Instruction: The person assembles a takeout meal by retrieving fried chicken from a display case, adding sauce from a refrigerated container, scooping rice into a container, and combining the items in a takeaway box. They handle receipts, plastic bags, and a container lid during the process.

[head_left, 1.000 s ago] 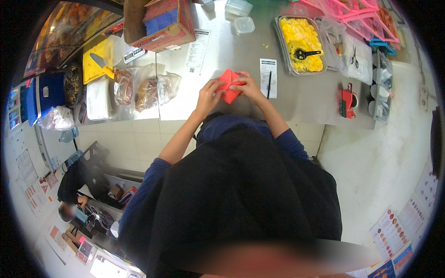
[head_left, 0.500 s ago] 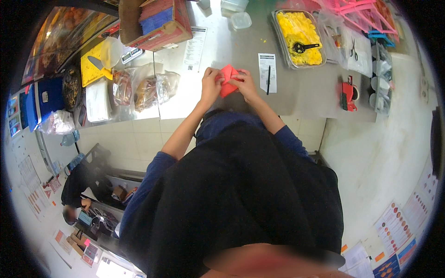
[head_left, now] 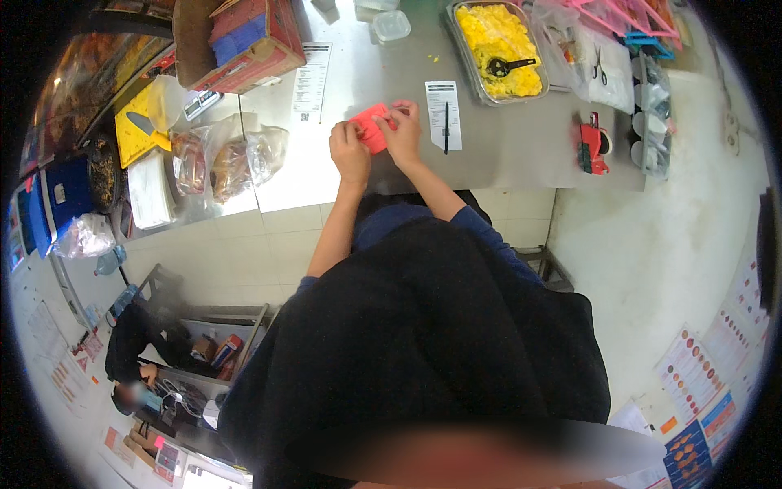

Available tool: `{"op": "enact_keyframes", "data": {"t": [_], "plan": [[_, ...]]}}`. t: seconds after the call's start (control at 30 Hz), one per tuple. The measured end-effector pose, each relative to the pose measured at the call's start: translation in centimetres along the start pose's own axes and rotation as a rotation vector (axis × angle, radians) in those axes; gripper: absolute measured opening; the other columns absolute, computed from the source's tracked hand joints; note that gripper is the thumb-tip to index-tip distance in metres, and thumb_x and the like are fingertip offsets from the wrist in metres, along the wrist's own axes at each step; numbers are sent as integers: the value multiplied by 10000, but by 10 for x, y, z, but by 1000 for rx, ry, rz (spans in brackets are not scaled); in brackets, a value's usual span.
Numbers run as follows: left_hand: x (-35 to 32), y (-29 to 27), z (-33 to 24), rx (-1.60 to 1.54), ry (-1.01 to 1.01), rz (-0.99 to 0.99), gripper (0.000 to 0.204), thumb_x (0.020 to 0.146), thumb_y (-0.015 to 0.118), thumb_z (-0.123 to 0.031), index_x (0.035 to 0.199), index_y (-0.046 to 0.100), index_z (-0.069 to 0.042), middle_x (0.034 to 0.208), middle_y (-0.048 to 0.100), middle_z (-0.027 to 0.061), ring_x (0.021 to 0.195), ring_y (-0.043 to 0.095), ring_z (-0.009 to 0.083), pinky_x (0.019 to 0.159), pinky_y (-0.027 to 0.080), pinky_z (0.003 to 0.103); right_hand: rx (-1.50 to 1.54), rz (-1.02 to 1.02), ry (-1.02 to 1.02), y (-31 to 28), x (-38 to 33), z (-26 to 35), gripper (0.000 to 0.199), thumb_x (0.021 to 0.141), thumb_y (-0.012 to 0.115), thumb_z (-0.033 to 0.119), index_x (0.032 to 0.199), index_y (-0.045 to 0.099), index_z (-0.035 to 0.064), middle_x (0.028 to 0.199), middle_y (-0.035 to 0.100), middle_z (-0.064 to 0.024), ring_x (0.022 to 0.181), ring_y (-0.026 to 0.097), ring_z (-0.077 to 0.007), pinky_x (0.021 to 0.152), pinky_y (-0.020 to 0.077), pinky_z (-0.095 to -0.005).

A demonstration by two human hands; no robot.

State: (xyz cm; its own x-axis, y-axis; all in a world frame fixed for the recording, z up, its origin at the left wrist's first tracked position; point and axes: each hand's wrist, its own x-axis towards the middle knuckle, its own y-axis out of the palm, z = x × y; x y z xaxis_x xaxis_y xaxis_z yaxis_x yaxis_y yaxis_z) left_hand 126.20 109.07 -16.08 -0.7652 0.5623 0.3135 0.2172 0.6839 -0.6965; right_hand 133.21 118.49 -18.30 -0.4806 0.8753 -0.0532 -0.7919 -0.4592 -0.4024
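A small folded red sheet [head_left: 370,124], which looks like paper or a thin napkin, is held above the steel table between my two hands. My left hand [head_left: 349,155] grips its left edge with bent fingers. On the other side, my right hand [head_left: 402,137] pinches it, fingertips over its right edge. The fingers cover parts of the sheet. To the right lies a white printed slip [head_left: 434,96] with a black pen [head_left: 446,130] across it. Another printed slip [head_left: 310,81] lies to the left, beyond my hands.
A clear tray [head_left: 494,100] of yellow food holds a black scoop [head_left: 498,67]. At left are a cardboard box [head_left: 259,55] of blue packets, bagged food [head_left: 232,167] and a knife [head_left: 140,122] on a yellow board. A red tape dispenser [head_left: 594,145] stands right. Another person [head_left: 134,342] works lower left.
The red sheet has turned and now shows a flatter, oblong face. My right hand has shifted onto its upper right edge. The whole view has swung slightly, moving the table's things leftward.
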Motion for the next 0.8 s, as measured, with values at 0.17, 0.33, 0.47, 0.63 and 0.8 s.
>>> {"op": "enact_keyframes", "data": {"t": [0.17,0.33,0.47,0.63,0.8], "plan": [[-4,13,12,-206,-346,-229,253,808,635,49,1017,524,-41,1006,567,133,947,571,311,918,446,429,-407,-117,-254,-7,6,16,591,727,830,266,1233,576,95,1255,495,-121,1203,483,-315,909,441,-535],[-23,-16,37,-1065,-876,-189,392,994,487,-71,1356,338,-55,1268,586,199,1082,641,295,900,543,432,-624,596,-806,-14,15,36,832,710,778,230,1448,396,208,1343,464,-102,1258,435,-345,880,382,-692],[-118,-26,11,-805,-769,-551,335,1008,437,-101,1322,381,1,1261,580,236,1131,636,366,964,534,478,-646,628,-789,-74,12,28,897,637,773,108,1445,385,156,1358,467,-110,1281,423,-342,923,381,-644],[-334,66,-63,-643,-996,-826,205,1052,389,-126,1124,537,-4,941,656,141,874,663,236,793,537,335,-513,497,-1009,-247,39,-40,765,652,853,426,1243,550,46,1181,573,-187,1128,533,-379,938,427,-496],[-448,205,-196,-149,-1634,301,766,848,692,-466,1443,388,-92,1483,323,258,1347,332,493,987,257,785,-714,599,-719,-321,62,-102,1056,656,866,386,1484,307,42,1346,496,-197,1243,464,-397,1072,364,-506]]}}
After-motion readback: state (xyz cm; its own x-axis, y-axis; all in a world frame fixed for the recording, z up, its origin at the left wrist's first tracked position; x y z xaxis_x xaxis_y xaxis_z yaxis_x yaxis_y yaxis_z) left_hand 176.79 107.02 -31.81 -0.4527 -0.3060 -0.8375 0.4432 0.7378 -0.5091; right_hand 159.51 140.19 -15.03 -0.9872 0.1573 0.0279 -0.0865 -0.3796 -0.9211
